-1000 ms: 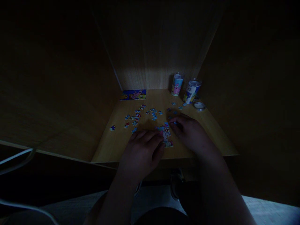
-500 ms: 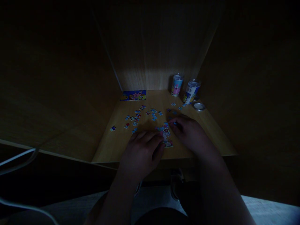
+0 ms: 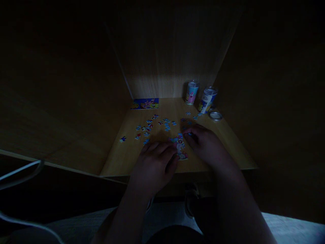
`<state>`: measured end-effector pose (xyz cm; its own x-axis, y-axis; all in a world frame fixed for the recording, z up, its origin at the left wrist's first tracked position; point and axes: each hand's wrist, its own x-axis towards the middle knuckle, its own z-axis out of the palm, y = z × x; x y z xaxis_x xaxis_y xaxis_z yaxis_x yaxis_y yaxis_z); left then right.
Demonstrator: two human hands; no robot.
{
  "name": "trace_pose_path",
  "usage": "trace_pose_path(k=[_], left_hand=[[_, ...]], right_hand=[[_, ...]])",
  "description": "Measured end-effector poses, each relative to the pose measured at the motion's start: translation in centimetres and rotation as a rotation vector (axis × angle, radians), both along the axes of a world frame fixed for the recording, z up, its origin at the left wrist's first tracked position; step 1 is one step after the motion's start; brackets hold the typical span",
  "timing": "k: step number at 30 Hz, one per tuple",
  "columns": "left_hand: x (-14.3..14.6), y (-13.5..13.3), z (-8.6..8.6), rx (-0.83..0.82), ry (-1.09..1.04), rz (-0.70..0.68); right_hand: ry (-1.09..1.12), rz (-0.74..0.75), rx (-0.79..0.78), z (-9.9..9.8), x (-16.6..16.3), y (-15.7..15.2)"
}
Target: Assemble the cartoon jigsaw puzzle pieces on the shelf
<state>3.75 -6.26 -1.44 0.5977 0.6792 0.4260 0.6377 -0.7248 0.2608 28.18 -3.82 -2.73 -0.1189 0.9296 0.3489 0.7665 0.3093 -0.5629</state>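
The joined patch of puzzle [image 3: 180,147] lies near the front edge of the desk [image 3: 122,159], about midway across, between my two hands. My right hand [image 3: 207,144] sits at its upper right corner; thumb and forefinger are pinched on a small blue piece [image 3: 189,134], which is just beside the patch's top edge. The light is too dim to tell whether the piece touches the patch. The other right fingers are curled in under the palm.

My left hand [image 3: 154,162] rests against the patch's left side. Its fingers [image 3: 162,147] lie close together and bent, tips down at the patch's edge. I cannot tell whether they hold anything beneath them.

Beyond the hands, loose pieces [image 3: 149,127] are scattered over the middle of the desk, thickest to the left. A few more lie towards the back right. A picture card [image 3: 144,103] lies flat in the back left corner. Two printed cans [image 3: 191,92] stand upright at the back right, and a round lid [image 3: 215,116] lies flat just in front of them.

Wooden walls [image 3: 165,67] close in the desk at the back and on both sides. Bare wood shows left of the left hand and along the right edge. A pale cable [image 3: 20,168] runs at the far left, off the desk.
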Motion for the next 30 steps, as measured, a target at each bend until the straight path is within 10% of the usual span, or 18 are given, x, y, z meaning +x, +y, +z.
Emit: trace_pose_path(k=[30], left_hand=[[-0.02, 0.06, -0.22, -0.011, 0.016, 0.000]], right_hand=[[-0.003, 0.006, 0.013, 0.10, -0.09, 0.02]])
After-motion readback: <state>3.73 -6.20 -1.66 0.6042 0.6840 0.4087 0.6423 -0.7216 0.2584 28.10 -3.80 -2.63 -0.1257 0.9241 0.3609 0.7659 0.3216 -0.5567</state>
